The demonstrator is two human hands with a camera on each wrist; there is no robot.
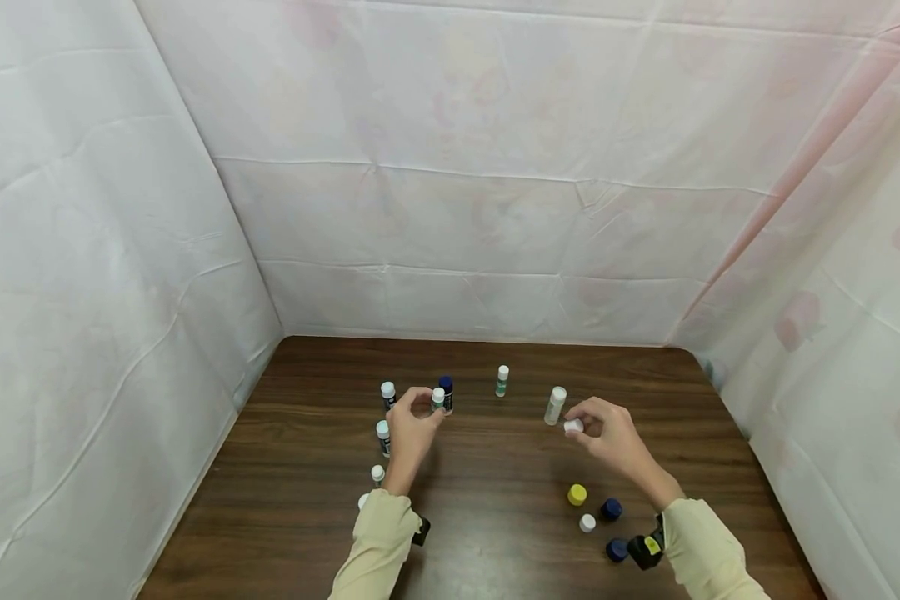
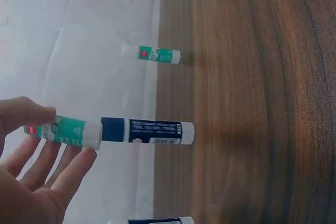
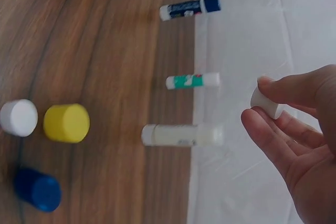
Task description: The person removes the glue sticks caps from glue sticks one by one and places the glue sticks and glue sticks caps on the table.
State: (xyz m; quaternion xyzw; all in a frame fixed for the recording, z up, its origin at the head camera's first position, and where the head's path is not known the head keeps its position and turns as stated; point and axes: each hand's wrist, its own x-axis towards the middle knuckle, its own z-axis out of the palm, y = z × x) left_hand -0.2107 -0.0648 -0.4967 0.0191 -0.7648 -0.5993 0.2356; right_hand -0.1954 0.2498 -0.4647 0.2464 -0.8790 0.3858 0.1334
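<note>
While a white-and-green cylindrical stick [image 2: 71,131] is gripped above the dark brown wood-grain surface [image 1: 495,467] between the thumb and fingers of the left hand [image 1: 414,429], a small white round cap [image 3: 265,104] is pinched by the thumb and fingertips of the right hand [image 1: 607,429]; the two hands are placed well apart; just beyond the held stick, a navy cylindrical stick with a dark blue cap [image 2: 152,131] is stood upright; farther right, a slim white-and-green stick [image 1: 502,382] is also stood upright, and a pale cylindrical stick with a white top [image 1: 555,407] is positioned near the right hand; at the left, two navy-labelled sticks with white tops [image 1: 383,438] are seen; nearer the person, on the right, a yellow cylindrical cap [image 1: 577,495], a loose white cap [image 1: 587,523] and two dark blue caps [image 1: 611,509] are scattered.
</note>
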